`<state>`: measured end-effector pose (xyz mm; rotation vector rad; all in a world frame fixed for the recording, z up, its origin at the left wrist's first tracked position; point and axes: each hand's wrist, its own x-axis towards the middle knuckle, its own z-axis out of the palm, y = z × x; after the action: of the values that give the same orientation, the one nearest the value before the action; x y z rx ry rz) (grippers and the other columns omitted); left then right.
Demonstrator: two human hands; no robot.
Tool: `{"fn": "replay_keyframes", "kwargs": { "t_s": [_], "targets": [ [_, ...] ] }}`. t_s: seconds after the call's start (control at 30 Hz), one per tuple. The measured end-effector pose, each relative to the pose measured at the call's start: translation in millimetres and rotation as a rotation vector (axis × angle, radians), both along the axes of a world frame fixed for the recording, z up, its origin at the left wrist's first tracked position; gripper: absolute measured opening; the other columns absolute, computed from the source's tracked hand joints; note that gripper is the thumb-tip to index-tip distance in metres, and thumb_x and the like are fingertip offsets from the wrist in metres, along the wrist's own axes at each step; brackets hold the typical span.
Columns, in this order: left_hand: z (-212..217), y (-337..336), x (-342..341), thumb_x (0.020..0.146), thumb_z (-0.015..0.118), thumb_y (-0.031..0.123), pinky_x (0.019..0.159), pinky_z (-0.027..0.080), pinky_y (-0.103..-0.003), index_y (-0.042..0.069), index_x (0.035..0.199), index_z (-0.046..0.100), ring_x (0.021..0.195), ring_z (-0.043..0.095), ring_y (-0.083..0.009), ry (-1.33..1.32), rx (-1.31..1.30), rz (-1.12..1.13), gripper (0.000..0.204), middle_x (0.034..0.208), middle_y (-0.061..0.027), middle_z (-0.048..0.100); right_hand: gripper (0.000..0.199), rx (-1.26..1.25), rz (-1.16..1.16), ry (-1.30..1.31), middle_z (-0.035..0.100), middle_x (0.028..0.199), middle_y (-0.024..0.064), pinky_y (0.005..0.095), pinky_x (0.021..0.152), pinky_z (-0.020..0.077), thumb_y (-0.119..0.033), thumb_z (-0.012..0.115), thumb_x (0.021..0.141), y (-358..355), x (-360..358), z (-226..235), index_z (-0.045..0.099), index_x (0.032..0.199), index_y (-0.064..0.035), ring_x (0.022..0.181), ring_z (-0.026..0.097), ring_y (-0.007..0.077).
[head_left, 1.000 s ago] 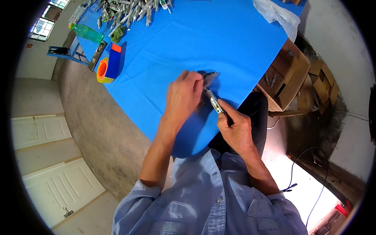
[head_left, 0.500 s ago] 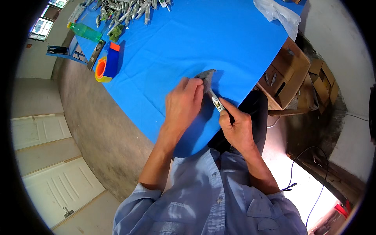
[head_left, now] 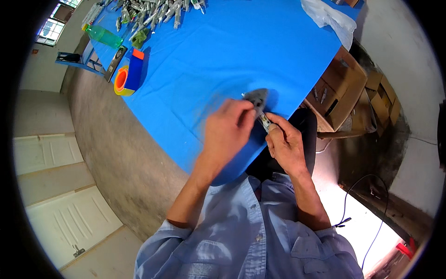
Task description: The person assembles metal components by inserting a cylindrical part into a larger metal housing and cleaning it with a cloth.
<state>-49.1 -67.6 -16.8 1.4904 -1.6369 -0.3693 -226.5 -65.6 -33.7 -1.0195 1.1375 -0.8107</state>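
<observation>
My left hand (head_left: pixel 227 132) and my right hand (head_left: pixel 284 142) meet over the near edge of a blue-covered table (head_left: pixel 223 56). Between them is a small grey flat piece (head_left: pixel 256 96) lying on the cloth. My left fingers press on its near end. In my right hand is a thin metal tool (head_left: pixel 265 122), its tip pointing at the grey piece. The left hand is blurred by motion.
A heap of several grey metal parts (head_left: pixel 153 11) lies at the table's far end, with a green bottle (head_left: pixel 104 36), an orange tape roll (head_left: pixel 121 80) and a blue box (head_left: pixel 134 69) along the left edge. A white plastic bag (head_left: pixel 330 18) lies far right. Cardboard boxes (head_left: pixel 344 88) stand on the floor.
Both hands have shifted slightly with the grey piece and tool; the view has tilted, so the table's far end sits a little differently in the picture.
</observation>
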Motion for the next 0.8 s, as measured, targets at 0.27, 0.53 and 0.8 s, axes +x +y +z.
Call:
{"fn": "replay_keyframes", "kwargs": {
  "t_s": [0.27, 0.53, 0.8],
  "targets": [
    [-10, -13, -2, 0.092, 0.073, 0.006, 0.061, 0.053, -0.041, 0.004, 0.103, 0.068, 0.074, 0.069, -0.0342, -0.164, 0.017, 0.050, 0.012, 0.089, -0.0146, 0.069, 0.031, -0.211, 0.026, 0.113, 0.064, 0.075, 0.0035, 0.0252, 0.058, 0.0470, -0.012, 0.066, 0.101, 2, 5, -7, 0.065, 0.127, 0.0046, 0.066, 0.057, 0.0055],
    [-12, -16, 24, 0.094, 0.072, 0.009, 0.064, 0.054, -0.037, 0.002, 0.101, 0.069, 0.072, 0.070, -0.0289, 0.171, 0.124, 0.206, 0.010, 0.091, -0.0160, 0.071, 0.031, -0.321, 0.014, 0.212, 0.067, 0.075, 0.0086, 0.0267, 0.059, 0.0502, -0.013, 0.066, 0.101, 2, 4, -15, 0.065, 0.127, 0.0033, 0.065, 0.060, 0.0089],
    [-6, 3, -12, 0.092, 0.074, 0.007, 0.059, 0.053, -0.041, 0.005, 0.100, 0.069, 0.071, 0.068, -0.0323, -0.137, 0.012, 0.058, 0.010, 0.091, -0.0138, 0.070, 0.027, -0.126, 0.019, 0.161, 0.065, 0.070, 0.0055, 0.0273, 0.057, 0.0499, -0.012, 0.065, 0.102, -1, 4, 5, 0.064, 0.125, 0.0020, 0.061, 0.060, 0.0089]
  ]
}}
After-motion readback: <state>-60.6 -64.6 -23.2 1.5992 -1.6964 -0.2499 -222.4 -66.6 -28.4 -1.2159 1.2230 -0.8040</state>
